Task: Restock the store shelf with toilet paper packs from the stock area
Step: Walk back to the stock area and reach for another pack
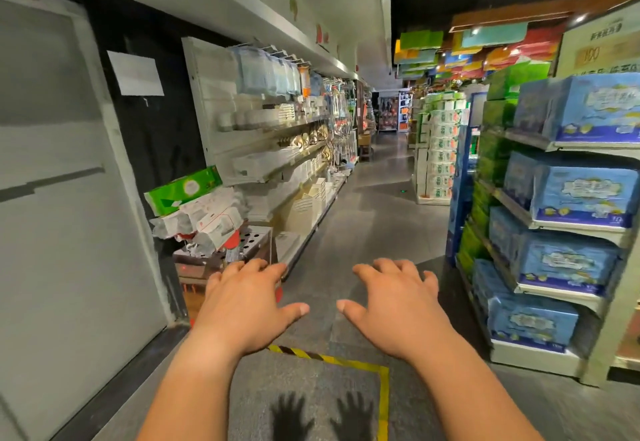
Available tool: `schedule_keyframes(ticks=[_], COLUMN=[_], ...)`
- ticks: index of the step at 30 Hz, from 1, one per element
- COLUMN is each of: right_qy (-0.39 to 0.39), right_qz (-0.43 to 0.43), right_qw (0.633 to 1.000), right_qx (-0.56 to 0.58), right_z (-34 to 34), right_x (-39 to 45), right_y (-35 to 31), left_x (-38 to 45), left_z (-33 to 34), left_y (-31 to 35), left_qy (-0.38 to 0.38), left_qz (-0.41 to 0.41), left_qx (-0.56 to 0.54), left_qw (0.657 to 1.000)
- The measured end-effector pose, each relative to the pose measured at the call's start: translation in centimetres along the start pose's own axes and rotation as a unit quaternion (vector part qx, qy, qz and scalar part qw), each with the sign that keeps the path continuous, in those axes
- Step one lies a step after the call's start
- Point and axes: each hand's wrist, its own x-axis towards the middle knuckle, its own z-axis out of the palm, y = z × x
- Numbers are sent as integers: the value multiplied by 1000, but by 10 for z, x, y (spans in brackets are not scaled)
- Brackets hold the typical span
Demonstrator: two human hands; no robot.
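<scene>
Head view looks down a grey-floored store aisle [363, 205]. At right, a white metal shelf unit [540, 224] holds blue plastic-wrapped toilet paper packs [585, 194]; a heaped stock pile [201, 218] sits near left. Left hand [242, 305] and right hand [391, 305] hover spread, holding nothing. Risk: tripping on the yellow-black taped mat edge [346, 361].

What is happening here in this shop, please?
A person stands in a store aisle with both hands held out in front, left hand and right hand, fingers spread and holding nothing. Blue toilet paper packs already fill the shelf on the right. A green pack lies on a pile by the grey door on the left.
</scene>
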Motion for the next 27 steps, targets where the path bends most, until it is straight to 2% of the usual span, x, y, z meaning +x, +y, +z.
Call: schedule_keyframes(ticks=[6, 11, 20, 24, 27], right_qy=[-5, -39, -67, -8, -44], right_qz=[-50, -90, -106, -126, -132], right_qw=[999, 995, 992, 992, 990], right_qx=[7, 8, 12, 19, 37], right_z=[9, 54, 128, 151, 175], right_x=[197, 336, 607, 720, 797], right_y=[30, 39, 37, 28, 25], left_x=[173, 297, 565, 676, 739], left_z=[15, 54, 119, 130, 146], left_y=[-12, -37, -100, -134, -155], left_qy=[6, -6, -13, 3, -15], left_qz=[-50, -90, -79, -100, -98], left_qx=[1, -11, -13, -14, -8], left_qw=[999, 996, 997, 995, 995])
